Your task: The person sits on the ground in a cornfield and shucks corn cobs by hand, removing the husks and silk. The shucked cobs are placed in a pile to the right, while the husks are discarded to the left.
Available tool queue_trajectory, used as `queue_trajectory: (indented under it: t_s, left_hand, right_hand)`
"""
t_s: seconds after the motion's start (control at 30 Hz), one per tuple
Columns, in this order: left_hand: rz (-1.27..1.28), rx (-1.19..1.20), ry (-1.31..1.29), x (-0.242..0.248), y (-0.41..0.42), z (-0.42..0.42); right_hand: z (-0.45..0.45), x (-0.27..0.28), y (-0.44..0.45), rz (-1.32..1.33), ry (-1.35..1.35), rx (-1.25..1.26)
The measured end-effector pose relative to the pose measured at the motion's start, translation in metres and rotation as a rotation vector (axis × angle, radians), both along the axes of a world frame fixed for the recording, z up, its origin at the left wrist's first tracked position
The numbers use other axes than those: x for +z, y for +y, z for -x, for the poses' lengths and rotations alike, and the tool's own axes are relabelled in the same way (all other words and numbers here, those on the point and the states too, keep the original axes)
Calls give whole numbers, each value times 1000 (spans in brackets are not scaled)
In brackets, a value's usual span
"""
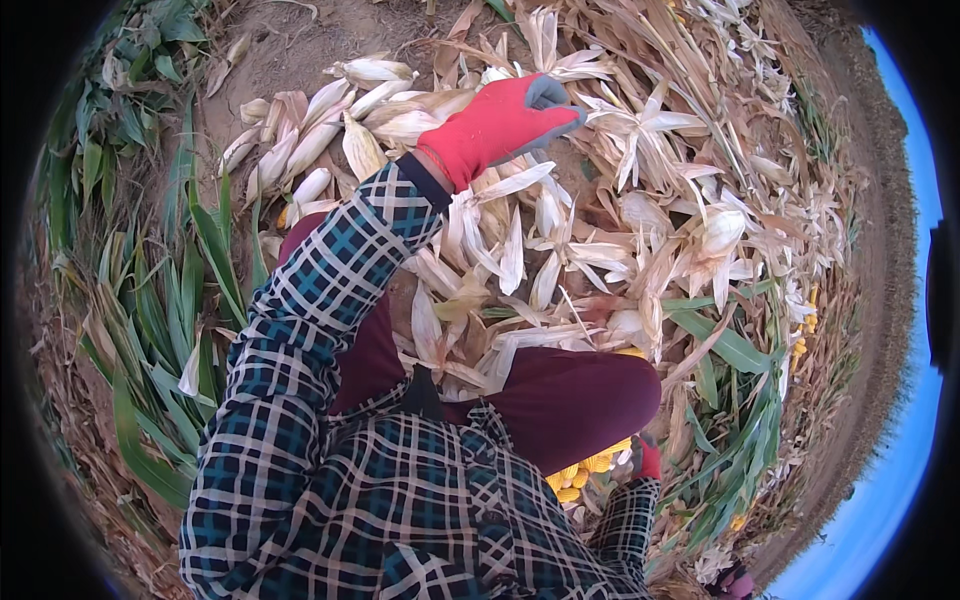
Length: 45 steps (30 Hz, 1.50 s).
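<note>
My left hand (510, 124), in a red glove with grey fingertips, reaches out above pale corn husks (551, 210). Its fingers are bent, with a gap between them, and nothing shows in its grasp. Unhusked corn ears (300, 150) lie in a heap left of and behind that hand. Down beside my bent knee, my right hand (646, 457) is in a matching red glove, partly hidden by the leg and sleeve. Close to it lies a pile of husked yellow corn cobs (574, 476); whether it holds one cannot be seen.
Green corn leaves (169, 337) stand at the left, with more green leaves (750, 435) at the right. Dry stalks and husks (720, 112) cover the upper right. Yellow cobs (804, 326) lie farther right. A pinkish thing (733, 581), unclear, shows at the lower right edge.
</note>
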<state>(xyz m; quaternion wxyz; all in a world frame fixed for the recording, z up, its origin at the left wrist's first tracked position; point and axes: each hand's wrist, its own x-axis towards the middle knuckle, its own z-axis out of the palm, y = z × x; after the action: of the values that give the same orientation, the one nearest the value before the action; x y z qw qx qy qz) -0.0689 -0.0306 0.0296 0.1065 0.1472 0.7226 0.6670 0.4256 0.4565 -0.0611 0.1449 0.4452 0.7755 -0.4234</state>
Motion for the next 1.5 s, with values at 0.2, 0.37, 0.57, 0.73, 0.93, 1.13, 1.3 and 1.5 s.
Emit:
queue_trajectory:
  t_s: [0.2,0.37,0.57,0.73,0.93,1.13,1.3,1.5]
  left_hand:
    - [-57,1,-72,10,3,0]
    - [102,13,43,18,-6,-8]
    - [214,7,137,18,-25,-9]
    - [238,113,133,21,-52,-16]
    - [272,220,321,8,-67,-26]
    - [136,161,295,29,-60,-22]
    - [168,243,200,29,-79,-17]
    - [135,300,153,43,-92,-23]
  right_hand:
    - [260,9,15,282,198,296]
    - [420,-68,-127,291,307,596]
    - [448,-172,-268,-194,467,805]
    - [430,-198,-289,-586,-176,1112]
    - [507,-133,-245,-86,-281,1738]
    - [588,-174,-132,106,176,728]
    - [588,-227,-263,-347,55,926]
    - [586,-229,-278,-328,-21,807]
